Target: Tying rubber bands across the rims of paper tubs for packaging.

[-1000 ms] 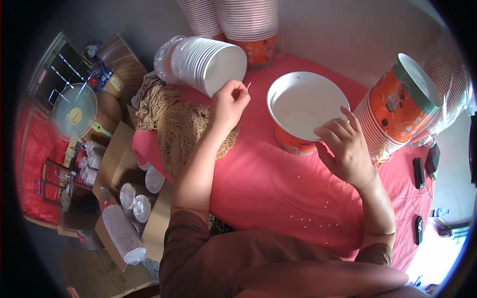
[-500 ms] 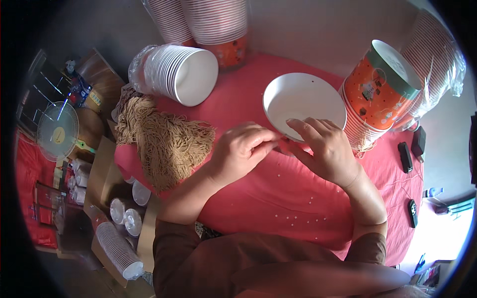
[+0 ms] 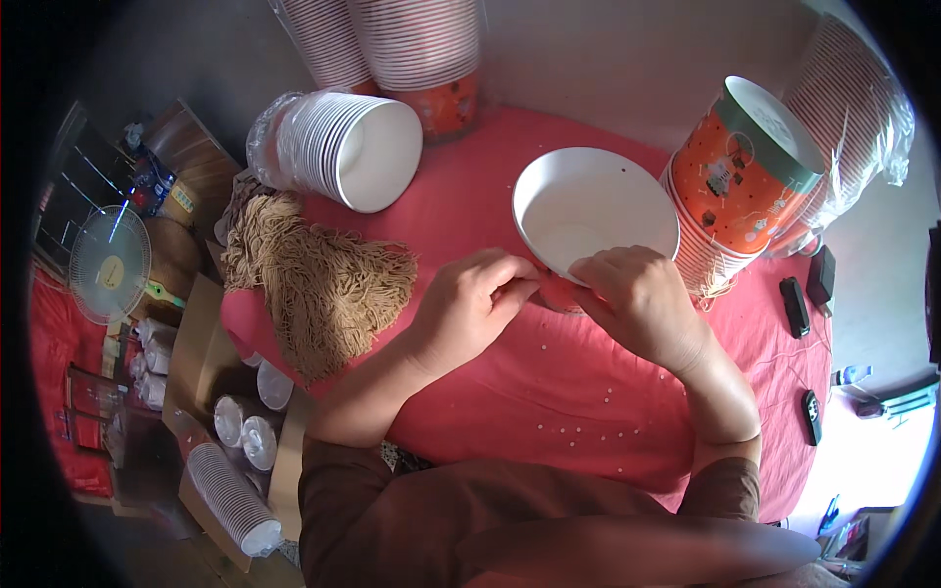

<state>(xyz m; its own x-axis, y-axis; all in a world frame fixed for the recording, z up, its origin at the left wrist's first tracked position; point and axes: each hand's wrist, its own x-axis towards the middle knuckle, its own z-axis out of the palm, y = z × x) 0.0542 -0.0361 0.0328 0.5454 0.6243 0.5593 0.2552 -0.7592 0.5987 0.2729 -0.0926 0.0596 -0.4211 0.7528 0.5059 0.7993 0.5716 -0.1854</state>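
A paper bucket [image 3: 593,201], white inside and orange outside, stands upright on the red cloth with a small dark hole near its far rim. My left hand [image 3: 477,299] is pinched closed beside the bucket's front left wall; what its fingertips hold, if anything, is too small to make out. Over the front right rim my right hand [image 3: 637,294] is curled, thumb outside and fingers bent inward, gripping the bucket's edge. To the left of my left hand lies a heap of tan cords [image 3: 328,289].
White bucket stack [image 3: 377,157] lies on its side at the back left. Upside-down orange bucket [image 3: 750,171] tops a stack at right, loose strings beneath. Small white bits dot the red cloth [image 3: 549,392]. A cardboard box [image 3: 201,343] with lids and cups stands left; dark remotes [image 3: 796,306] lie right.
My right hand's fingers, raised and spread over the bucket before, are now bent down around its front rim. My left hand stays pinched near the wall. The whole view has shifted slightly.
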